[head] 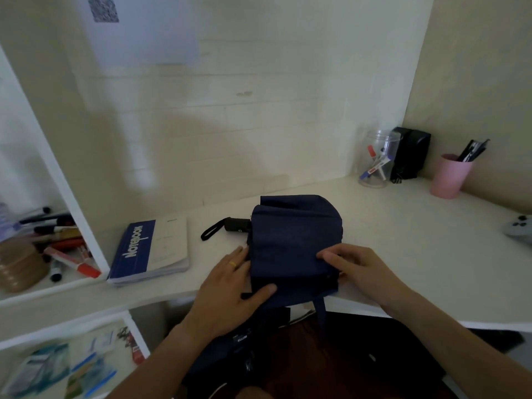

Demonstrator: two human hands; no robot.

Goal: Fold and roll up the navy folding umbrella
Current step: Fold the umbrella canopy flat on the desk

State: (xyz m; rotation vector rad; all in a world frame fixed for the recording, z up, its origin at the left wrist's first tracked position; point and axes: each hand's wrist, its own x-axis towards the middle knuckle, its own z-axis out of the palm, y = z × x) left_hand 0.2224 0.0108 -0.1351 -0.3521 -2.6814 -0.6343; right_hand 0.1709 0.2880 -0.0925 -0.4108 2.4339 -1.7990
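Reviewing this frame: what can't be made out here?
- Left hand fingertips: head view, tucked behind the umbrella cloth.
- Umbrella ribs and shaft: covered by its cloth.
- Strap end: lost against the dark below the desk edge.
- Grey object: cut off at the right edge.
- Notebook small print: blurred.

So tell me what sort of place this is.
Probably a home study desk set in a wall corner: a notebook lies on the white desktop, a pink cup holds pens, and a side shelf is littered with markers.
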